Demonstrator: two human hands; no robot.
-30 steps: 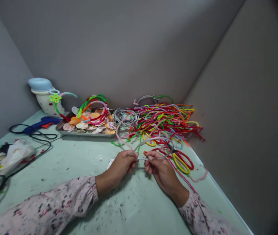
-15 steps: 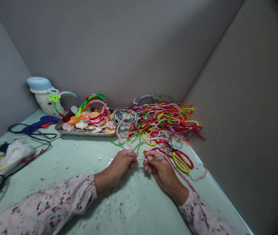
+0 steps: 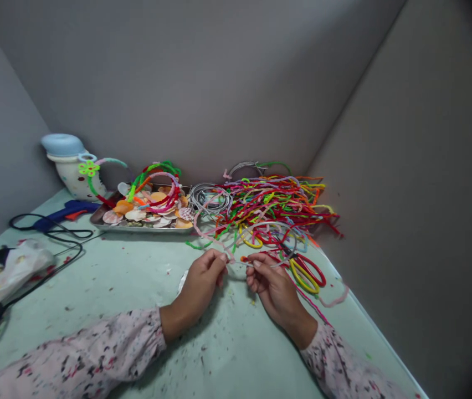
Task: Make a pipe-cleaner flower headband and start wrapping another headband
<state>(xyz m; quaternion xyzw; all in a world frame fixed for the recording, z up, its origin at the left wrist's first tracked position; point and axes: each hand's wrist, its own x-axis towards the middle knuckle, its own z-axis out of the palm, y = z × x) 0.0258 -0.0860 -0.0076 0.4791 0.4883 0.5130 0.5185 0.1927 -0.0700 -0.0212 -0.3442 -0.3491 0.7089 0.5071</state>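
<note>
My left hand pinches a grey wire between thumb and forefinger. From the right, my right hand pinches the same wire, leaving a short stretch between the two hands. The wire curves up and round in a loose loop above my right hand. A pale pink pipe cleaner runs down to the fingertips of my left hand; whether they grip it I cannot tell. Beyond my right hand lie scissors with red handles and yellow-edged loops. The heap of coloured pipe cleaners spreads behind the hands.
A metal tray of seashells stands at the back, with pipe-cleaner rings on top. Beside it is a coil of grey wire. To the left are a boot-shaped container, a blue glue gun, a black cable and a plastic bag.
The wire loop has shifted and lies lower behind the hands. My left hand has turned a little, its thumb now on top, and both hands still hold the wire.
</note>
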